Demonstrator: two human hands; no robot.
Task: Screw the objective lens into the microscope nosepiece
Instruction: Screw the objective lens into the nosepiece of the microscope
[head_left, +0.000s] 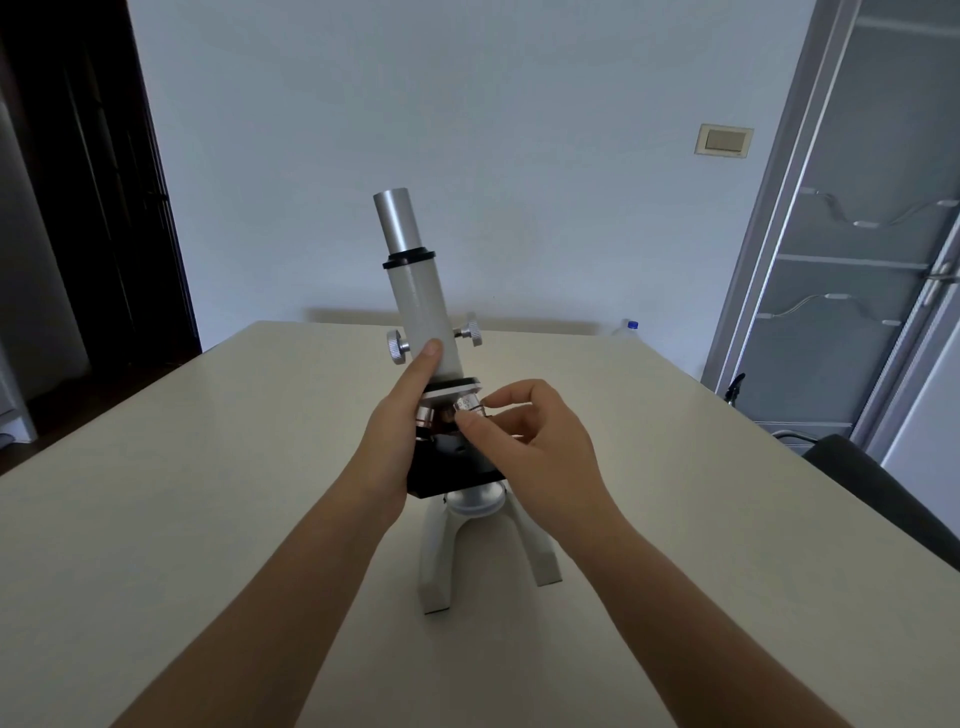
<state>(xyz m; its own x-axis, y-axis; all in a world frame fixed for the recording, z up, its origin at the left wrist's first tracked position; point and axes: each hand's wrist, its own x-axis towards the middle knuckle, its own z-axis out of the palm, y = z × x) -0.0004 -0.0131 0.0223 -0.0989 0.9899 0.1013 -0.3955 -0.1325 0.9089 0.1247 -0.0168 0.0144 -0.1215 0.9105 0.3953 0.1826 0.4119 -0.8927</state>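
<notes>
A white microscope with a silver eyepiece tube stands upright in the middle of the table. Under its tube sits the silver nosepiece. My left hand wraps the lower tube from the left, thumb pointing up along it. My right hand pinches a small silver objective lens between thumb and fingertips, right under the nosepiece on its right side. Another objective hangs on the left. The black stage lies below, partly hidden by both hands.
The cream table spreads wide on all sides of the microscope's white forked foot. A dark chair back juts in at the right edge. A plastic bottle cap shows behind the table's far edge.
</notes>
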